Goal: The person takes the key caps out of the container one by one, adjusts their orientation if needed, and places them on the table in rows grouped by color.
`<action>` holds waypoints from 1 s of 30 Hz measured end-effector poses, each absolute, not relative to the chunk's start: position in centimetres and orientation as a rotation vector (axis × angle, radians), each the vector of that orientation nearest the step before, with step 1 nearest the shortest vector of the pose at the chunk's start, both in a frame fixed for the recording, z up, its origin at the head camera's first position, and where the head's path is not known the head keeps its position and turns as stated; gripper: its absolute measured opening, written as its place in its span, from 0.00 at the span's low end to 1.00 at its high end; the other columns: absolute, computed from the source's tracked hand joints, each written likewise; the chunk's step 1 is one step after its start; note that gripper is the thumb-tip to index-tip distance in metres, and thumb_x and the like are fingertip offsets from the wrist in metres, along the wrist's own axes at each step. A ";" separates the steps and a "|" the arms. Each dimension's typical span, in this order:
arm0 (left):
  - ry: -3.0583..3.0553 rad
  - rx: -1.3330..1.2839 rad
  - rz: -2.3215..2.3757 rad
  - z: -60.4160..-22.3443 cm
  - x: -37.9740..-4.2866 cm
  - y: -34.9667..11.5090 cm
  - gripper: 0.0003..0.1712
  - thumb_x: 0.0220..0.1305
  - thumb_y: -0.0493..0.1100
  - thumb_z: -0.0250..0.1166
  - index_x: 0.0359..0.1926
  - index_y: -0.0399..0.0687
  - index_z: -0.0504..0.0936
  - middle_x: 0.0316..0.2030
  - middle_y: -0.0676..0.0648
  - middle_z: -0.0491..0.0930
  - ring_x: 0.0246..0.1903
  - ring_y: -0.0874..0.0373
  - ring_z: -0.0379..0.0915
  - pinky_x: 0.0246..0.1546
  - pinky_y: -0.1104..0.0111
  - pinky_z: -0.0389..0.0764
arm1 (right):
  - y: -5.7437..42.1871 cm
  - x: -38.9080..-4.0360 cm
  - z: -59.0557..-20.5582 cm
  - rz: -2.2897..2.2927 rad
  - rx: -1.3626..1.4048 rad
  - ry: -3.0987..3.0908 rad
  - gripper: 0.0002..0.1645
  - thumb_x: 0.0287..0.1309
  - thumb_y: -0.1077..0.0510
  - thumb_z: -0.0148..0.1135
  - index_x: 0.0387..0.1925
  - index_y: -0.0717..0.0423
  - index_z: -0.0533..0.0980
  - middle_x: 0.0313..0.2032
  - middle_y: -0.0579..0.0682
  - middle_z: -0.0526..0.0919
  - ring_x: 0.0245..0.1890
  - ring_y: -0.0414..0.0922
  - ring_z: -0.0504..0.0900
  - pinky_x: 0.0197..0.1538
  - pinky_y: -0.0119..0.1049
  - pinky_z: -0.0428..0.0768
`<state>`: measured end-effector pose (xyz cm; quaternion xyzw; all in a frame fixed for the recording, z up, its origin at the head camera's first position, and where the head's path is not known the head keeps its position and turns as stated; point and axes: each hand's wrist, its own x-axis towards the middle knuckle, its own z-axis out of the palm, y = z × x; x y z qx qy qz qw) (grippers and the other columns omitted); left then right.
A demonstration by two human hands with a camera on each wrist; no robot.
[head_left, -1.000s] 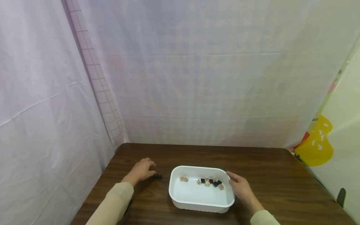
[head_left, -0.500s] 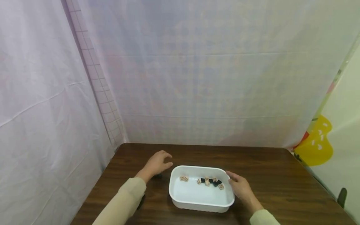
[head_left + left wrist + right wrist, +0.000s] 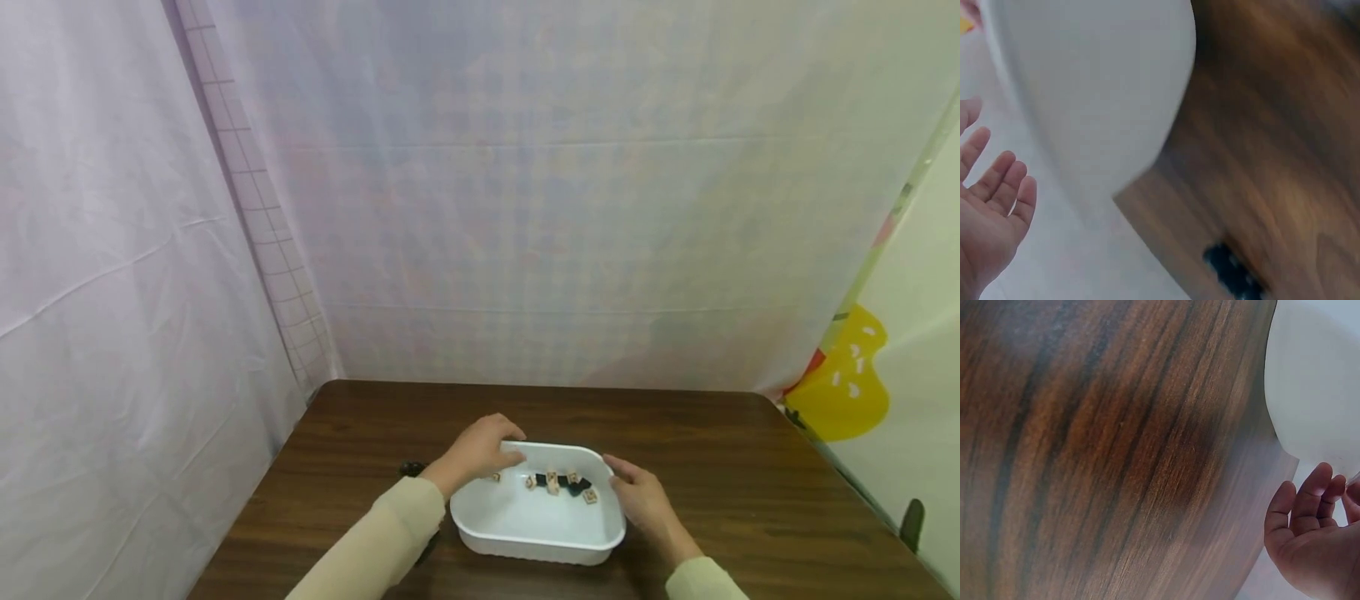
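A white rectangular tub [image 3: 536,552] stands on the brown table, with small beige marked blocks [image 3: 590,497] and small black pieces [image 3: 576,487] lying in it. My left hand [image 3: 480,450] is over the tub's far left corner, hiding part of the rim and some blocks. In the left wrist view, the fingers [image 3: 1005,181] of that hand are spread and loosely bent, with nothing seen between them. My right hand [image 3: 643,504] holds the tub's right rim; in the right wrist view its fingers [image 3: 1310,494] curl up beside the white wall.
Behind my left wrist lies a small dark object [image 3: 411,468], which shows as a dark ribbed piece [image 3: 1232,272] in the left wrist view. The wood-grain table [image 3: 750,467] extends to both sides. White curtains [image 3: 540,250] hang behind it.
My left hand has moved right, from beside the dark object on the table to over the tub's far left corner. The right hand and the tub have stayed put.
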<state>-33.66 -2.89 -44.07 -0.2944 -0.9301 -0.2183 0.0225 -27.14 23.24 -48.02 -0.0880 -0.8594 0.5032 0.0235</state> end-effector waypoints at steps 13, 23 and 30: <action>-2.896 -0.899 -0.396 -46.8 -32.5 0.1 0.18 0.59 0.53 0.72 0.49 0.55 0.86 0.42 0.52 0.80 0.44 0.58 0.76 0.43 0.66 0.77 | 23.1 -26.9 -47.7 1.572 -0.260 -2.671 0.27 0.68 0.65 0.46 0.66 0.68 0.67 0.64 0.73 0.67 0.61 0.67 0.70 0.57 0.56 0.74; -2.866 -0.857 -0.010 -48.5 -32.0 1.6 0.21 0.55 0.57 0.72 0.50 0.60 0.86 0.35 0.54 0.80 0.38 0.60 0.75 0.35 0.67 0.75 | 23.1 -27.0 -47.8 1.577 -0.279 -2.667 0.27 0.68 0.64 0.46 0.67 0.67 0.67 0.64 0.73 0.66 0.63 0.68 0.69 0.59 0.57 0.72; -2.835 -0.900 -0.053 -48.2 -31.5 1.6 0.13 0.53 0.54 0.74 0.38 0.57 0.88 0.27 0.54 0.73 0.31 0.61 0.69 0.29 0.68 0.70 | 23.0 -26.9 -47.7 1.559 -0.250 -2.664 0.27 0.68 0.65 0.46 0.66 0.68 0.68 0.64 0.73 0.67 0.63 0.69 0.68 0.59 0.59 0.71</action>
